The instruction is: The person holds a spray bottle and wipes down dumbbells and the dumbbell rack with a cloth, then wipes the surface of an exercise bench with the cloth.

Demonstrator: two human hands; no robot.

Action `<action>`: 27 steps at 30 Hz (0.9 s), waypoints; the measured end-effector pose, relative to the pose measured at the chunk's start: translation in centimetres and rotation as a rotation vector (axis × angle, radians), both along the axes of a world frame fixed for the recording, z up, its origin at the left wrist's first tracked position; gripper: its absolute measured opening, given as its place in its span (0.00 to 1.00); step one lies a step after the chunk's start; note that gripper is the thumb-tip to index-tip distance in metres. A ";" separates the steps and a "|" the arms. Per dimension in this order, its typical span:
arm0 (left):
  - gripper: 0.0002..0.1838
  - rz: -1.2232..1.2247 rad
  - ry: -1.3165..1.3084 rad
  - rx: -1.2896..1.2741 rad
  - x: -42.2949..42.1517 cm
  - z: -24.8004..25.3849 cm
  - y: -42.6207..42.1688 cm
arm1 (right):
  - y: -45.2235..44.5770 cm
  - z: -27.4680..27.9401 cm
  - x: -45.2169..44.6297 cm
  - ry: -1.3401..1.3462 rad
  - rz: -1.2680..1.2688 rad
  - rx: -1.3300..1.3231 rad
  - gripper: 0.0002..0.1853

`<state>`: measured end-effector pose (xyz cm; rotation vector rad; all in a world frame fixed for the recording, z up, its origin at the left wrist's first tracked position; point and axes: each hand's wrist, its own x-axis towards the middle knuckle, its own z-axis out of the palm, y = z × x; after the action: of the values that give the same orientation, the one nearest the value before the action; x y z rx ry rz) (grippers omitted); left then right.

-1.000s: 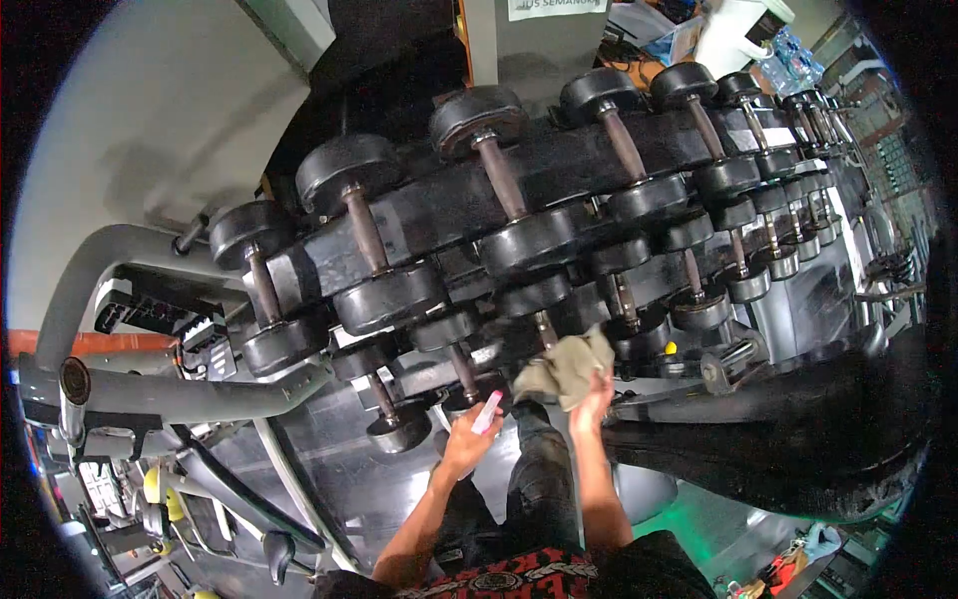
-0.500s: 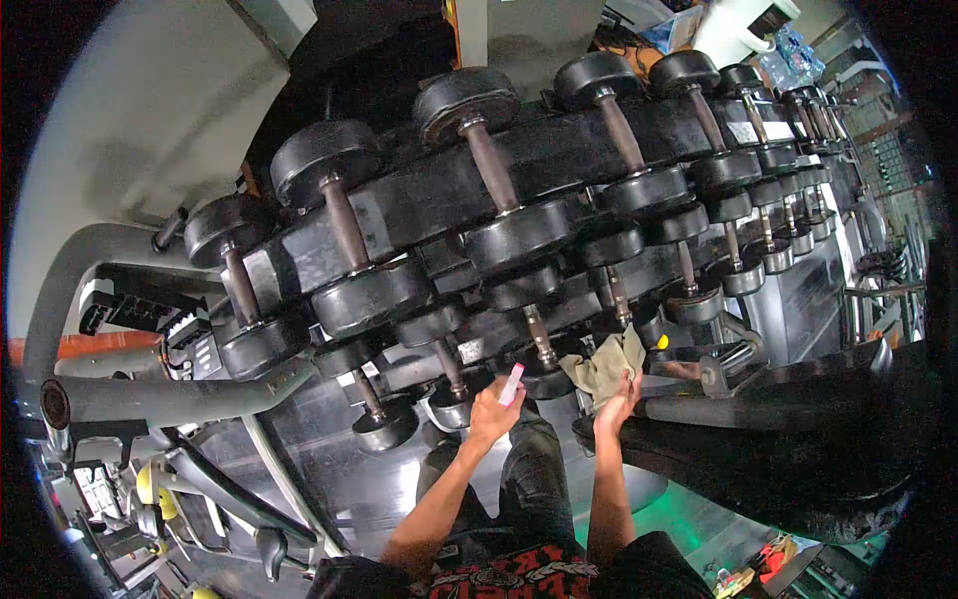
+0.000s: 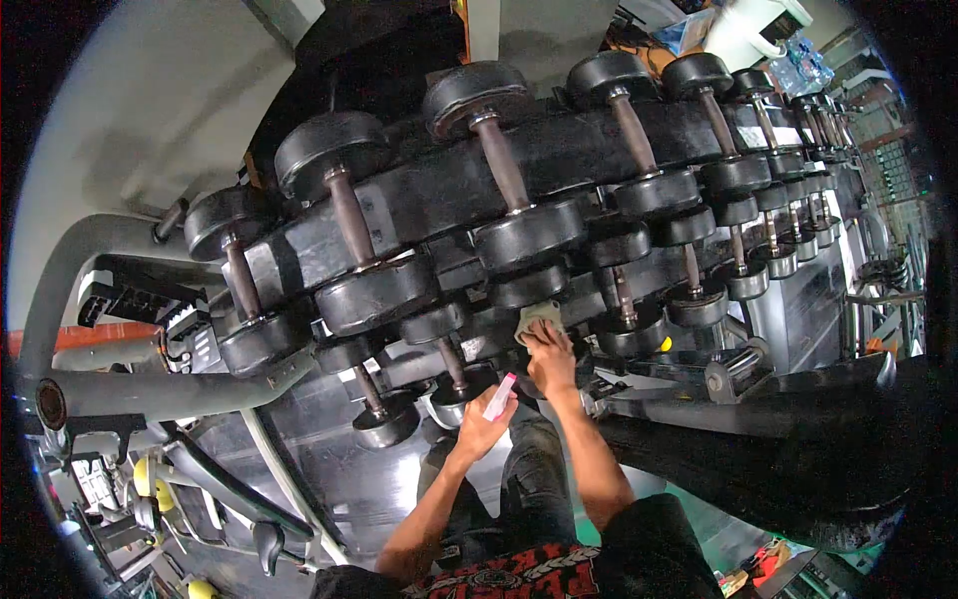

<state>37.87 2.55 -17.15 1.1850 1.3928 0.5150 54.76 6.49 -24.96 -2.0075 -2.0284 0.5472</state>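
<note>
My left hand (image 3: 481, 429) is closed around a small translucent bottle with a pink top (image 3: 500, 397), which looks like a spray bottle. It hovers in front of the lower row. My right hand (image 3: 552, 361) presses a beige cloth (image 3: 539, 315) onto a black dumbbell (image 3: 527, 289) in that row. Cloth and fingers cover this dumbbell's handle, so only its far head shows well. To the left lies another lower-row dumbbell (image 3: 452, 364). On the right side is one more with a metal handle (image 3: 625, 299).
A two-tier black rack (image 3: 414, 205) carries several dumbbells, larger ones on top. Grey machine tubing (image 3: 150, 394) stands at left. A long black padded piece (image 3: 738, 469) lies at right. Behind the rack are a white container (image 3: 743, 35) and plastic bottles (image 3: 801, 68).
My right hand has moved left with the cloth, from beside the right-hand dumbbell onto the middle one. My left hand and the bottle have shifted slightly left and down.
</note>
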 end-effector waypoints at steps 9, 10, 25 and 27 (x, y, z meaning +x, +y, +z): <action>0.08 -0.051 0.033 -0.039 -2.6 0.9 -1.0 | 3.4 6.7 1.7 -0.189 -0.236 -0.338 0.09; 0.08 -0.060 0.072 0.004 -2.9 0.9 -1.0 | 3.4 5.9 1.3 -0.192 -0.239 -0.339 0.09; 0.07 0.053 0.045 -0.032 -3.2 -0.5 -1.8 | 2.5 -1.3 -0.5 -0.133 0.283 -0.751 0.12; 0.07 0.044 0.043 -0.064 -3.5 -0.4 -2.0 | 2.1 0.9 2.0 -0.236 0.202 -0.648 0.14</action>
<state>34.34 0.53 -17.58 1.1215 1.4643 0.4744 56.76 8.57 -24.06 -2.2991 -2.4387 1.1889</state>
